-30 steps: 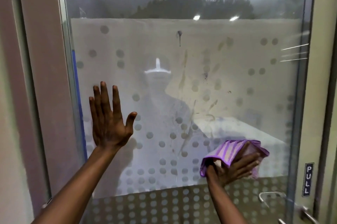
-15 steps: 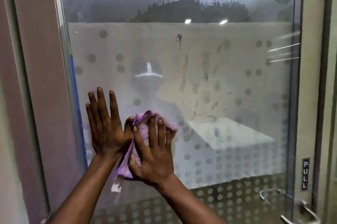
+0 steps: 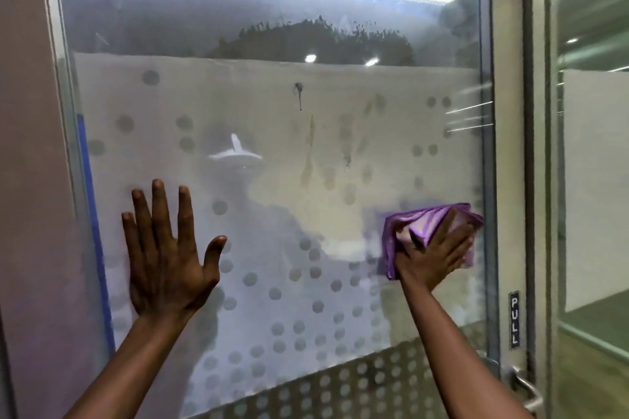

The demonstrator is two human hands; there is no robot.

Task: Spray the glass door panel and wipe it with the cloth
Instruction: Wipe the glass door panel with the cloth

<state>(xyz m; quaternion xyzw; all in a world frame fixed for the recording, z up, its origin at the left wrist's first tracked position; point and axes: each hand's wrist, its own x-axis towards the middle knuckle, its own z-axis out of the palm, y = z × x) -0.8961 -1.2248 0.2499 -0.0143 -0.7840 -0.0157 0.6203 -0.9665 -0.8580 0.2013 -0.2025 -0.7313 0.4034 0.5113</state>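
Note:
The glass door panel fills the view, frosted with grey dots, with streaks and a dark drip mark near its middle. My left hand lies flat on the glass at lower left, fingers spread, holding nothing. My right hand presses a crumpled purple cloth against the glass at the right, close to the door's right frame. No spray bottle is in view.
A metal door handle sits at the lower right, below a black PULL label on the frame. A pinkish wall borders the left edge. Another glass pane stands at the far right.
My right hand swept the cloth from beside my left hand across to the right side of the glass. The left hand stayed flat in place. The view shifted slightly left.

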